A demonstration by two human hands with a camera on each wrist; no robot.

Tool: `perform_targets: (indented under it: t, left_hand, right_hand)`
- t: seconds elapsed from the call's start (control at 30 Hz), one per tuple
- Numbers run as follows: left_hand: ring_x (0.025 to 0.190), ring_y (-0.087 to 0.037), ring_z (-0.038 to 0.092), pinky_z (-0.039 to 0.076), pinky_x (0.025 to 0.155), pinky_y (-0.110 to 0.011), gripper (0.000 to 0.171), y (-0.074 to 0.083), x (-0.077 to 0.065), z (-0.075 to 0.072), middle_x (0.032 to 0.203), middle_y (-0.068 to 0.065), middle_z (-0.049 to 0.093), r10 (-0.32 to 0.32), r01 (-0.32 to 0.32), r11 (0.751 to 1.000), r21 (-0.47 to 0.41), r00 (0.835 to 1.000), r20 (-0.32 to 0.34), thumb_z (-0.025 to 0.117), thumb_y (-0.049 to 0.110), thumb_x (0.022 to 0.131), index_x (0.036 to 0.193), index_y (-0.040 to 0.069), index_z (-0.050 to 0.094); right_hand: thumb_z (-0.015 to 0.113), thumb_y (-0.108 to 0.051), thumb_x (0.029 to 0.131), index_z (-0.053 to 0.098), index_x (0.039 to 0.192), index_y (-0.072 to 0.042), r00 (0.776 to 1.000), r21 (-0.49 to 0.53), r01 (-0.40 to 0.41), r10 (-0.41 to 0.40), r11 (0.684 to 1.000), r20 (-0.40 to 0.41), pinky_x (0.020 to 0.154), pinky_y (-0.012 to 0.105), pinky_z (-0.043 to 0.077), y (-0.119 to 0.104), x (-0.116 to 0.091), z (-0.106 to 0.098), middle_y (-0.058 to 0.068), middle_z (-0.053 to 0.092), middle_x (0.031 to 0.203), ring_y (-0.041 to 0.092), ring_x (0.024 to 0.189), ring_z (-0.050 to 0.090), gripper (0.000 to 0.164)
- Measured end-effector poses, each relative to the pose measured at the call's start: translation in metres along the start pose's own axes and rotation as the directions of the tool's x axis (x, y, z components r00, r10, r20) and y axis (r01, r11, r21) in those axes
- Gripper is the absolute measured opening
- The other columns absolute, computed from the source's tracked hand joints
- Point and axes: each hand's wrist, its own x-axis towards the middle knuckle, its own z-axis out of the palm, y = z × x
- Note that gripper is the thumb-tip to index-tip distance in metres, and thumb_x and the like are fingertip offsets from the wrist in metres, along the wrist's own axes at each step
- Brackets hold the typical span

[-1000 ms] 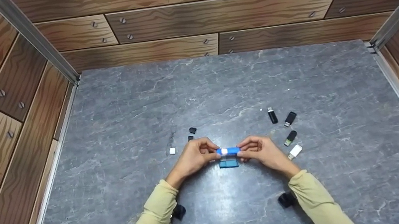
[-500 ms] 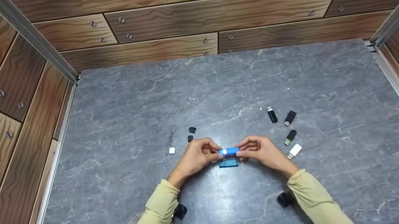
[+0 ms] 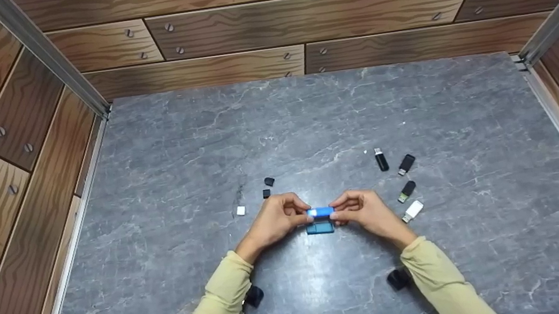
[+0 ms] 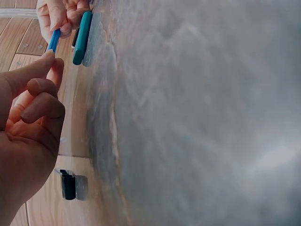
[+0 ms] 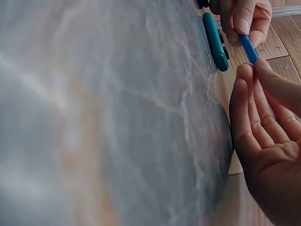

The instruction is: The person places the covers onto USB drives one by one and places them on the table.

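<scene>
A bright blue USB flash drive [image 3: 321,211] spans the space between the two hands, raised over the table. My left hand [image 3: 278,221] pinches its left end between thumb and forefinger. At the other end, the thumb and fingertips of my right hand [image 3: 364,212] pinch it. The left wrist view shows the blue drive [image 4: 54,40] edge-on, its ends covered by fingertips. Just below it in the head view lies a teal USB flash drive [image 3: 319,228], flat on the tabletop. In the right wrist view this teal drive [image 5: 215,42] sits beside the hands.
Two black caps [image 3: 266,194] and a white cap [image 3: 240,210] lie left of the hands. To the right are several USB drives, among them a white one [image 3: 413,210] and a black one [image 3: 381,160]. Wood-patterned walls [image 3: 315,17] border the grey marbled table [image 3: 254,128].
The left hand has shifted slightly right, closer to the right hand, and the visible blue length between them has become shorter. The right hand has barely moved.
</scene>
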Motion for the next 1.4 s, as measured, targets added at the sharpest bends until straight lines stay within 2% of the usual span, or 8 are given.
perform_targets:
  t: [0.17,0.33,0.57,0.87,1.17,1.4]
  left_hand:
    - [0.066,-0.003,0.060,0.046,0.059,-0.013,0.017,-0.001,0.001,0.001,0.092,-0.022,0.078,-0.003,0.003,1.000,0.026,1.000,-0.008,0.085,0.004,0.086,0.100,-0.001,0.078]
    - [0.065,0.000,0.059,0.046,0.060,-0.013,0.016,-0.002,0.001,0.002,0.090,-0.020,0.078,0.001,0.000,0.999,0.046,1.000,-0.025,0.085,0.004,0.086,0.099,0.000,0.078]
    - [0.063,-0.002,0.056,0.043,0.057,-0.014,0.016,-0.002,-0.001,0.004,0.090,-0.021,0.077,-0.006,0.007,0.998,0.061,1.000,-0.019,0.085,0.004,0.087,0.101,-0.001,0.078]
    - [0.064,-0.003,0.059,0.045,0.056,-0.013,0.017,0.000,0.001,0.001,0.093,-0.022,0.078,-0.018,0.019,0.998,0.056,1.000,-0.002,0.083,0.003,0.087,0.103,-0.002,0.077]
    - [0.066,-0.002,0.057,0.044,0.059,-0.015,0.015,0.005,-0.002,-0.001,0.093,-0.018,0.080,-0.006,0.005,0.982,0.190,1.000,0.004,0.081,0.003,0.090,0.104,-0.001,0.076]
    - [0.070,-0.005,0.057,0.044,0.063,-0.016,0.012,0.010,0.000,0.003,0.092,-0.012,0.080,0.044,-0.043,0.932,0.359,0.999,0.006,0.080,0.004,0.091,0.102,0.002,0.076]
  right_hand:
    - [0.079,-0.002,0.091,0.068,0.115,0.015,1.000,-0.005,0.008,-0.008,1.000,-0.015,0.075,0.024,0.064,-0.001,0.000,0.002,0.020,0.080,0.102,0.006,0.079,0.076,0.031]
    - [0.079,-0.001,0.091,0.069,0.113,0.015,0.999,-0.015,0.026,-0.027,1.000,-0.030,0.074,0.024,0.064,-0.001,0.000,0.003,0.023,0.080,0.102,0.006,0.078,0.076,0.029]
    - [0.077,0.003,0.091,0.068,0.114,0.018,0.999,-0.002,0.004,-0.004,1.000,-0.045,0.073,0.022,0.064,0.000,0.000,0.004,0.027,0.079,0.102,0.005,0.075,0.075,0.029]
    - [0.077,0.002,0.092,0.068,0.114,0.018,0.999,-0.009,0.008,-0.009,1.000,-0.054,0.072,0.022,0.063,-0.002,0.001,0.006,0.028,0.078,0.102,0.004,0.074,0.074,0.028]
    - [0.080,-0.005,0.092,0.070,0.114,0.012,0.999,-0.084,0.000,-0.004,0.996,-0.049,0.068,0.021,0.061,-0.004,0.003,0.009,0.020,0.080,0.098,0.004,0.071,0.072,0.030]
    - [0.080,-0.004,0.092,0.071,0.112,0.011,0.996,-0.166,0.037,-0.051,0.985,-0.079,0.057,0.018,0.052,-0.006,0.002,0.012,0.028,0.077,0.095,0.004,0.064,0.065,0.027]
